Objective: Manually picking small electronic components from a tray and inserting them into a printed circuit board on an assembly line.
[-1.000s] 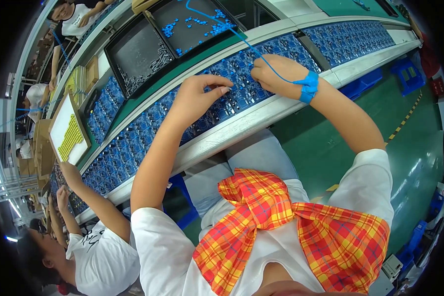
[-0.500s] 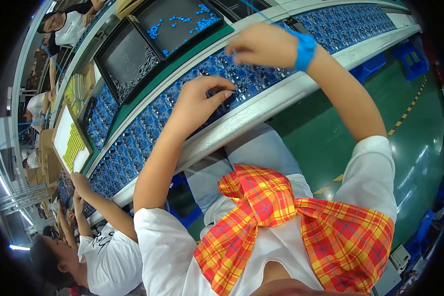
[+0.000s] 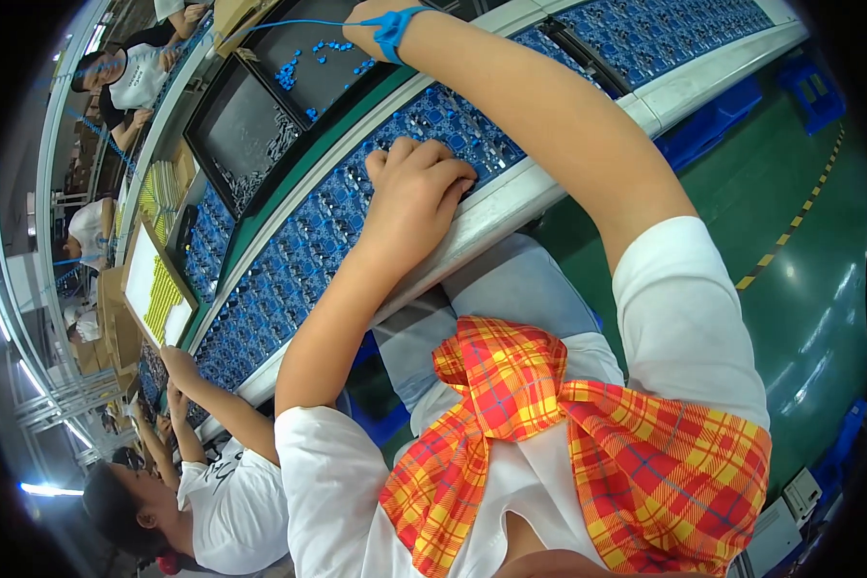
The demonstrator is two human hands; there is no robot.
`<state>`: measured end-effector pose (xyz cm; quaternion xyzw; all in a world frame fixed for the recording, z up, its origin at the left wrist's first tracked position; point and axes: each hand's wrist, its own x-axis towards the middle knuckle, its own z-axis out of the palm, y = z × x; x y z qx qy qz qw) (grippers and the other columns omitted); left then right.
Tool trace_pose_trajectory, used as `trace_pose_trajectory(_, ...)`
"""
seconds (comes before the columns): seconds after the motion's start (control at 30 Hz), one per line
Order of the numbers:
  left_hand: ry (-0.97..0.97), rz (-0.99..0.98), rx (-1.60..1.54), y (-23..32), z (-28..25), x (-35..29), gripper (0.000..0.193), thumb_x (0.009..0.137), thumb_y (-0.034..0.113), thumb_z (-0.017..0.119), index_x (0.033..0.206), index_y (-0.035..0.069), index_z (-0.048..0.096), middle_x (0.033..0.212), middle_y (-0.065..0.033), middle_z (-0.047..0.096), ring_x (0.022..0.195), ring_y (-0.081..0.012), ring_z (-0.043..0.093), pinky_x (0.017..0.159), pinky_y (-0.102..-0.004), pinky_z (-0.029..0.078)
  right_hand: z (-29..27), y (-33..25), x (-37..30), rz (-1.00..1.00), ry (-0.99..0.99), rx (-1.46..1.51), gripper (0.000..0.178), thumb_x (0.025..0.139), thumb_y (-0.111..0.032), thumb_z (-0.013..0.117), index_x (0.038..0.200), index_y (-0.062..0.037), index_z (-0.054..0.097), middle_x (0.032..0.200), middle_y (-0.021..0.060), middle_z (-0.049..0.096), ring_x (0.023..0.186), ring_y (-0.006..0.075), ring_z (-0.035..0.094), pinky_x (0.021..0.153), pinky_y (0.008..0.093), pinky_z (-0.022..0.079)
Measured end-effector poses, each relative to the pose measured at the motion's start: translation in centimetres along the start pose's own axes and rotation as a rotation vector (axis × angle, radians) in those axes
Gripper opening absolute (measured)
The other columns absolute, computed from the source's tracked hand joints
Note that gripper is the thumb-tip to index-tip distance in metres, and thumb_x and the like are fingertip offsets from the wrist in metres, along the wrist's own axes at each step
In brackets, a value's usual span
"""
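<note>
A long row of blue circuit boards (image 3: 303,217) carrying small parts runs along the bench in front of me. My left hand (image 3: 416,197) rests over them near the front rail, its fingers curled and the thumb against the index finger. Whatever is in that pinch is hidden. Farther off, my right hand (image 3: 366,31), with a blue wrist strap (image 3: 392,35) and cord, reaches over a black tray (image 3: 277,56) of small blue components (image 3: 287,75). Its fingertips are out of clear sight. Alongside lies another black tray (image 3: 200,135) holding grey metal-legged parts (image 3: 284,135).
A metal rail (image 3: 511,202) edges the bench on my side. At left are a shallow box with yellow strips (image 3: 169,294) and a co-worker's arm (image 3: 222,405). Other people sit across the line. Blue stools (image 3: 807,91) stand on the green floor.
My right hand has moved from above the boards up and left to the tray of blue components. My left hand stays over the boards, turned slightly, its fingers more curled.
</note>
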<state>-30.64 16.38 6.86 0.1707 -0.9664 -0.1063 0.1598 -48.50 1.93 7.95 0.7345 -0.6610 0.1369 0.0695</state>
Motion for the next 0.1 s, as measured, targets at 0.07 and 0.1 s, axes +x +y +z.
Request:
trace_pose_trajectory(0.07,0.005,0.005,0.019,0.04,-0.04,-0.11,0.010,0.082,0.012,0.069,0.091,0.012,0.073,0.090,-0.0029,0.061,0.092,-0.0243,0.052,0.083,-0.0425,0.032,0.10,-0.15,0.60,-0.042,-0.039,-0.071,0.025,0.090,-0.017,0.053,0.095,-0.0090,0.077,0.096,0.0134,0.074,0.094,0.0298,0.071,0.080,0.0437,0.055)
trace_pose_trajectory(0.1,0.011,0.010,0.036,0.12,-0.02,-0.17,0.010,0.081,0.011,0.069,0.090,0.011,0.073,0.090,-0.0028,0.061,0.093,-0.0245,0.052,0.083,-0.0433,0.032,0.06,-0.30,0.78,-0.047,-0.037,-0.071,0.025,0.090,-0.017,0.053,0.095,-0.0090,0.077,0.096,0.0134,0.074,0.094,0.0298,0.071,0.080,0.0437,0.055)
